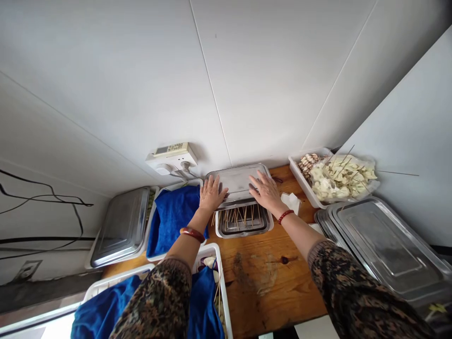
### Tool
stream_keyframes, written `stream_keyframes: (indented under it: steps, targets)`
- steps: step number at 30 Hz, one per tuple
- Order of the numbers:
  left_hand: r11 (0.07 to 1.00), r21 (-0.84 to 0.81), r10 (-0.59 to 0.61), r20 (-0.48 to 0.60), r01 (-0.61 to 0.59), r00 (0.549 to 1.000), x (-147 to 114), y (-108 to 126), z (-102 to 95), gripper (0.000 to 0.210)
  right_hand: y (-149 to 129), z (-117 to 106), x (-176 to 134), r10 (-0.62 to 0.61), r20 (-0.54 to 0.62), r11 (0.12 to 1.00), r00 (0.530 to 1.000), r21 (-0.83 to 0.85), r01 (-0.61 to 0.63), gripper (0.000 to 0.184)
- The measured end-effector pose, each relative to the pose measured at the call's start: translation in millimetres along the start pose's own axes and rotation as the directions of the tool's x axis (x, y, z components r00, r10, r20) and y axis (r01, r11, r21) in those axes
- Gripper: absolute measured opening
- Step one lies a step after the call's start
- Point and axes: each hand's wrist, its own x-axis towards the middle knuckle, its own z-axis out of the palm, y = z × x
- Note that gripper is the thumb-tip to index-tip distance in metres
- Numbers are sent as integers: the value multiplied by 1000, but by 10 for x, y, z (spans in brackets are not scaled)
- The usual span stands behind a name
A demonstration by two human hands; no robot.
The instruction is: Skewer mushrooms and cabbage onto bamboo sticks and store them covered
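Observation:
A flat metal tray [238, 181] lies upside down or lid-like over the back part of a white bin [244, 234] by the wall. My left hand [211, 193] rests on its left end, fingers spread. On its right end lies my right hand [266, 190], fingers also apart. In the uncovered front of the bin, thin wooden skewers [240, 216] stick out over another metal tray. What the skewers hold is hidden beneath the covering tray.
Blue cloths [176, 212] cover white bins at left. A metal tray [122, 223] tops another bin. Stacked metal trays [391, 240] stand right, below a bin with garlic [310, 165] and a bag of pale skewered pieces [344, 176]. A socket box [173, 157] projects from the wall.

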Motion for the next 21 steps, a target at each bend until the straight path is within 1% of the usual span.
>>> stream_keyframes:
  steps: [2,5,7,10,12,13,16,18,20,21]
  targets:
    - [996,81,37,47,-40,998,-14,37,97,72,-57,67,19,11,49,999,999,-43,-8,48]
    - [985,152,82,3,-81,997,-44,43,243,74,-66,177,20,52,94,996,994,-77,-45,49]
    - [976,193,104,-29,-96,994,-67,35,290,73,-57,196,21,71,111,994,991,-92,-61,51]
    - [974,212,91,-31,-82,995,-70,45,265,73,-73,99,41,86,145,994,986,-74,-76,52]
    - [972,228,68,-27,-60,997,-57,83,209,72,-113,-32,26,80,154,996,985,-49,-74,53]
    - [971,232,56,-21,-50,998,-56,109,179,71,-140,-105,-8,71,136,997,988,-33,-67,53]
    - [973,223,63,-3,-61,998,-129,170,107,68,-240,-287,-268,52,0,997,999,58,-52,53]
    - [976,199,100,-40,-91,994,-268,147,71,67,-315,-335,-573,47,-85,985,995,172,-32,53]
    - [980,163,135,-136,-112,982,-487,61,25,67,-390,-317,-965,22,-87,948,996,319,7,52]
    - [985,131,134,-196,-109,972,-629,5,-6,67,-421,-294,-1195,1,-55,914,998,406,22,51]
